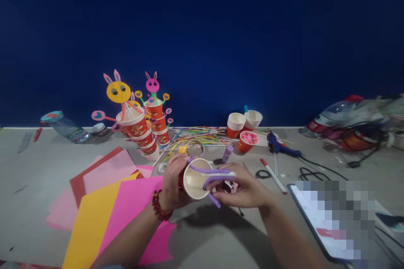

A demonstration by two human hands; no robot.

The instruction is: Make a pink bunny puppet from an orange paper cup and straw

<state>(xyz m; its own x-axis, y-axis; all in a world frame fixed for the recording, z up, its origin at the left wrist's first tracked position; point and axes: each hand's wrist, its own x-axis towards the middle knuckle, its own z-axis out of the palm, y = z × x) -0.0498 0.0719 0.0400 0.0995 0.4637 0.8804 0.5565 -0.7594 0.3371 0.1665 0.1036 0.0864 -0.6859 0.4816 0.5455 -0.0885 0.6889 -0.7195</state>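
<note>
My left hand [173, 180] is wrapped round a paper cup [197, 188], whose white inside faces me. Purple pipe cleaners [217, 171] run across the cup's mouth and stick out past its rim, with a pale stick alongside them. My right hand [243, 189] pinches a bent purple pipe cleaner at the cup's right rim. Just beyond the hands stand a purple glue stick [227, 154] and a roll of tape [195, 149]. Small items lie partly hidden under my right hand.
Stacked cups with paper bunny faces [118, 91] stand back left. Coloured paper sheets [126, 214] lie left. Several pipe cleaners [205, 135] lie along the back. More cups [236, 126], a glue gun [282, 148], a marker [274, 176], cables and a tablet [315, 218] are right.
</note>
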